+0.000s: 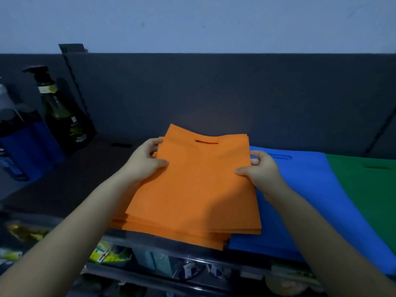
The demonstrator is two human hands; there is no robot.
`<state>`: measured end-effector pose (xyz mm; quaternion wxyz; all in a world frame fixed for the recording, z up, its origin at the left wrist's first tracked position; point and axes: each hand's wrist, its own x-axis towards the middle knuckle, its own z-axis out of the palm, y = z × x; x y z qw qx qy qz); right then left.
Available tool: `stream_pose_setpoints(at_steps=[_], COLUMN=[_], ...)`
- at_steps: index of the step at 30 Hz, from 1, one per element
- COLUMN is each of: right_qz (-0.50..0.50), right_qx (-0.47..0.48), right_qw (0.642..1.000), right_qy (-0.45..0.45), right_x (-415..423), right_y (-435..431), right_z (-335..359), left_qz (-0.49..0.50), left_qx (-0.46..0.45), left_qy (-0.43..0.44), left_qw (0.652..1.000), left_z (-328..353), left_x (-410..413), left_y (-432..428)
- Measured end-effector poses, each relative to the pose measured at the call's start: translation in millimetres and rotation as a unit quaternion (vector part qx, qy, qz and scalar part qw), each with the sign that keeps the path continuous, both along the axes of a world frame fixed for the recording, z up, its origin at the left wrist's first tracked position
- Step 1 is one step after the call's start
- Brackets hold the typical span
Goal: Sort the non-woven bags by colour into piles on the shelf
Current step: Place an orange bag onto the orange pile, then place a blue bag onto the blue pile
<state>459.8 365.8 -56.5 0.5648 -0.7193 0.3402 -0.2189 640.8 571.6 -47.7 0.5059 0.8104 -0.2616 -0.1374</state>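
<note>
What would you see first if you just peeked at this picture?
The bright orange bags in the middle of the shelf, gripped at their sides by the left hand and right hand. To their right lie blue bags, then green bags.

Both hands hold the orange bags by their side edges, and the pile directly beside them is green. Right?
No. The head view shows the blue pile directly beside the orange bags; the green pile lies beyond it. The left hand and right hand do hold the side edges.

The head camera looks forward and down, close over the dark shelf (75, 179).
</note>
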Motion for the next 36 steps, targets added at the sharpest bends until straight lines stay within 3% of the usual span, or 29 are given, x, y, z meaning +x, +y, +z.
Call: stream_pose_setpoints(at_steps=[2, 4, 7, 9, 20, 24, 28, 31, 36], right_qz=[-0.010, 0.003, 0.028, 0.030, 0.002, -0.029, -0.040, -0.063, -0.097], right_qx=[-0.083, -0.192, -0.387, -0.414, -0.405, -0.402, -0.396, -0.417, -0.426], right_qw=[0.994, 0.966, 0.863, 0.828, 0.830, 0.842, 0.850, 0.836, 0.811], right_qy=[0.066, 0.171, 0.323, 0.376, 0.384, 0.358, 0.344, 0.351, 0.389], right_x=[15, 23, 28, 30, 31, 26, 1, -29, -105], right_y=[17, 36, 60, 67, 68, 74, 66, 40, -18], right_z=[-4, -10, -27, -40, -47, -37, -14, 4, 21], left_qz=[-0.009, -0.017, -0.035, -0.032, -0.029, -0.047, -0.053, -0.093, -0.108], left_qx=[0.074, 0.162, 0.247, 0.253, 0.296, 0.340, 0.329, 0.328, 0.309], left_qy=[-0.065, -0.122, -0.189, -0.240, -0.347, -0.378, -0.407, -0.451, -0.466], left_qw=[0.995, 0.979, 0.950, 0.937, 0.889, 0.860, 0.851, 0.825, 0.822], left_z=[-7, -15, -29, -40, -56, -46, -18, -1, 21], left_x=[16, 25, 24, 20, 18, 13, -8, -30, -85], left_y=[7, 10, 12, 13, 11, 14, 2, -28, -85])
